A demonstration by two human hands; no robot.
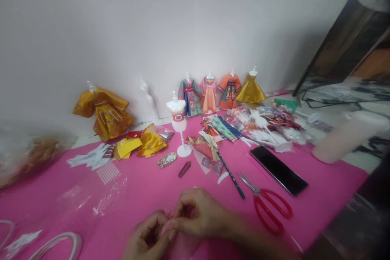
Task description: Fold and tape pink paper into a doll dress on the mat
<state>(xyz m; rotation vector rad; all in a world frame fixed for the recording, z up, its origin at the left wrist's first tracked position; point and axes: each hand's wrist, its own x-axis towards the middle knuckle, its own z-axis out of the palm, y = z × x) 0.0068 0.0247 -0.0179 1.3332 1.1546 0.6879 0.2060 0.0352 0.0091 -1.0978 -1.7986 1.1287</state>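
At the bottom middle, my left hand (148,237) and my right hand (202,213) come together with fingertips pinched. Between them is a thin, pinkish sheer piece (183,245), hanging below the fingers; whether it is cloth or plastic I cannot tell. Beyond my hands stands a small white doll mannequin (179,125) on a round base, with a white and red top around its chest. In front of it lie an oval case of beads (167,159) and a small dark red piece (184,169). Red-handled scissors (258,191) rest open, right of my right hand.
A pink mat (146,195) covers the table. Dressed mannequins (209,93) line the wall; a gold robe (105,109) is at left. Right are a pencil (230,175), a phone (278,170), bagged pieces (268,124) and a pale cylinder (344,138). Gold cloth (151,141) lies left.
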